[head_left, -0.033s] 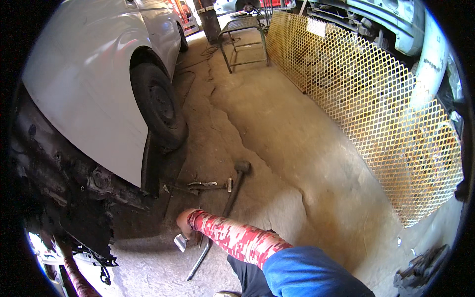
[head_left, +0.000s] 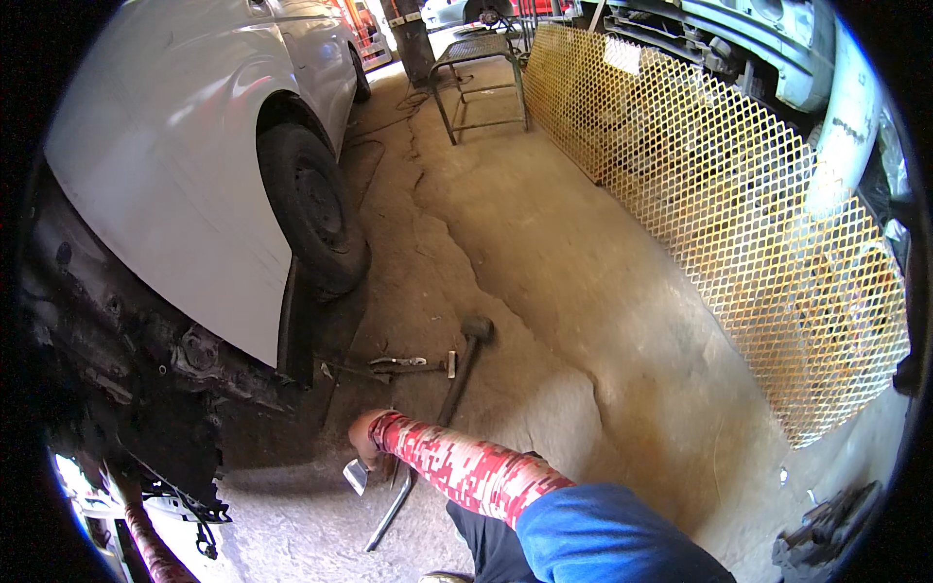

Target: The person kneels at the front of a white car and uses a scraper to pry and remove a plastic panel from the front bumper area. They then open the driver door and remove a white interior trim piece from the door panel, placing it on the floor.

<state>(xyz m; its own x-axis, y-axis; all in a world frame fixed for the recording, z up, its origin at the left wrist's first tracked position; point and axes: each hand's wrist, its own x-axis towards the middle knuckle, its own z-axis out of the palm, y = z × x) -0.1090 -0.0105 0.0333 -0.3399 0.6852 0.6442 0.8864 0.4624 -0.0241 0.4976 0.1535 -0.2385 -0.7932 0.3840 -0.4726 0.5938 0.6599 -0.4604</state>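
My right hand point(head_left: 365, 437), at the end of a red-and-white patterned sleeve, is low near the floor with its fingers curled. A shiny flat-faced metal piece point(head_left: 357, 477) shows just below it, seemingly in its grip; the exact kind is unclear. Beside and beneath my right forearm lies a long-handled mallet point(head_left: 476, 330) with a dark head. Pliers point(head_left: 400, 361) and a hammer point(head_left: 451, 364) lie just beyond on the floor. At the far lower left, my left hand point(head_left: 120, 484) is up against the dark, stripped front of the white vehicle point(head_left: 185, 185); its fingers are hidden.
The vehicle's front wheel point(head_left: 313, 209) stands left of the cracked concrete floor point(head_left: 544, 233). A yellowish expanded-metal mesh panel point(head_left: 719, 194) runs along the right. Farther back is a metal stool point(head_left: 478, 83) near a dark post point(head_left: 408, 44). Dark crumpled material point(head_left: 826, 530) lies at lower right.
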